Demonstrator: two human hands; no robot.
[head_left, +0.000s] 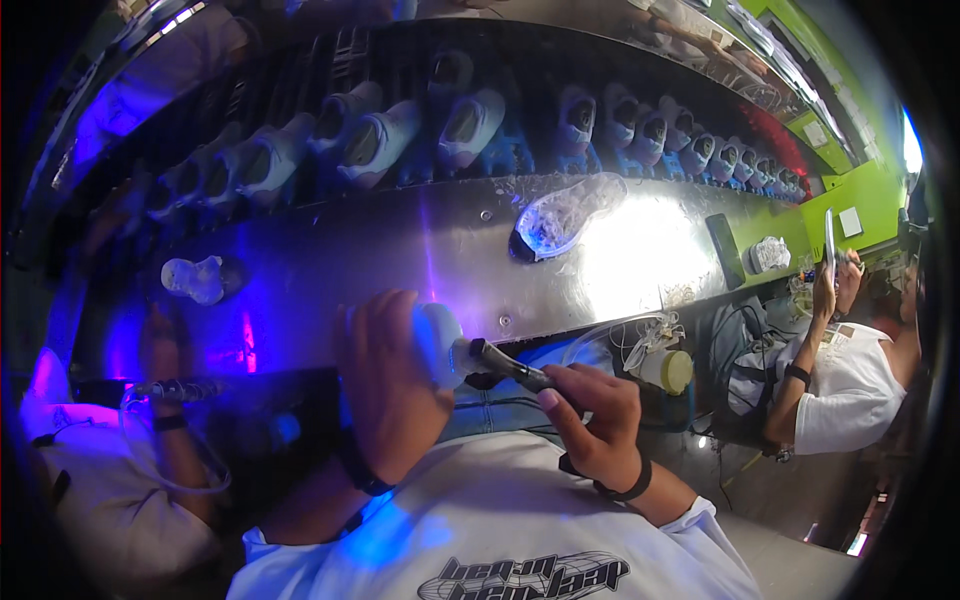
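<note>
My left hand (392, 385) grips a pale shoe sole (437, 340), tinted blue by the light, above the near edge of the metal bench. The fingers hide much of it. In my right hand (603, 412) is a dark-handled brush (520, 371), pinched between thumb and fingers. Its head points left and meets, or nearly meets, the sole's right side; the exact contact cannot be made out. Beyond my hands, a translucent whitish shoe sole (553, 222) with a dark end lies on the bench.
Shoes (472, 125) line a dark conveyor behind the metal bench (380, 250). Another white sole piece (195, 280) lies at left, near a co-worker (130, 470). At right are a dark flat block (724, 250), a crumpled white wad (770, 254), a yellowish-lidded container (672, 371) and a seated person (850, 375).
</note>
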